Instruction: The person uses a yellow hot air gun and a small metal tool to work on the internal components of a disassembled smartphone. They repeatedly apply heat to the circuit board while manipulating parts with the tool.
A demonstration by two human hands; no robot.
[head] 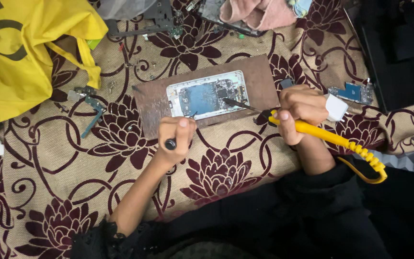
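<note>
An opened phone [208,94], back off and blue innards showing, lies on a brown board [257,76] in the middle of the scene. The right hand [302,112] is closed round a yellow-handled soldering iron [312,129], whose dark tip rests on the phone's right half; a coiled yellow cord [370,160] trails off to the near right. The left hand [176,139] is closed on a thin black tool [170,144], its point at the phone's near edge. By the look of it, the step in hand is fine work on the phone's board, and the next move would call for a steady tip and a firm hold on the part being heated.

The board sits on a beige cloth with maroon flowers [216,177]. A small circuit board [353,92] lies to the right, a flex part [92,120] to the left, a yellow bag [20,52] at far left, and a pink rag [259,13] at the far edge. Little of the room shows.
</note>
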